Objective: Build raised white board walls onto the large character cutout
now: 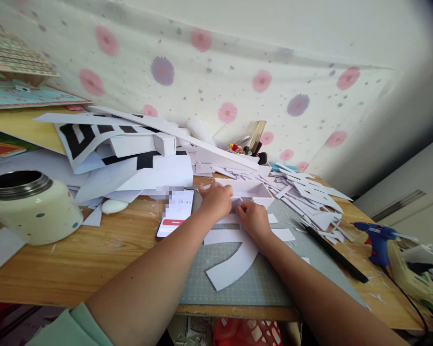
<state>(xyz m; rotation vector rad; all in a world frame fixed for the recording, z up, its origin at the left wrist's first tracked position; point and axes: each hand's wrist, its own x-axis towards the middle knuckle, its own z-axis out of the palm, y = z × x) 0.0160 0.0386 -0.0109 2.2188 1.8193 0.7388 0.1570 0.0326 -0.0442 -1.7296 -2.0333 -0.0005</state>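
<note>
My left hand [217, 199] is closed at the left end of a white foam-board box shape [261, 190], its fingers wrapped over the white board. Close beside it, my right hand [253, 218] pinches the near wall of the same shape with thumb and forefinger. Below my hands lies a flat white cut-out with straight bars and a curved tail [233, 266], partly covered by my right hand and forearm. Both the shape and the cut-out are on a grey-green cutting mat [274, 288].
A lit phone [176, 214] and a dotted open-topped jar [39, 211] stand left. White scraps [310, 192] pile up at the right, with a black cutter [335, 252] and a blue glue gun [378, 240]. Papers and long white strips cover the back left.
</note>
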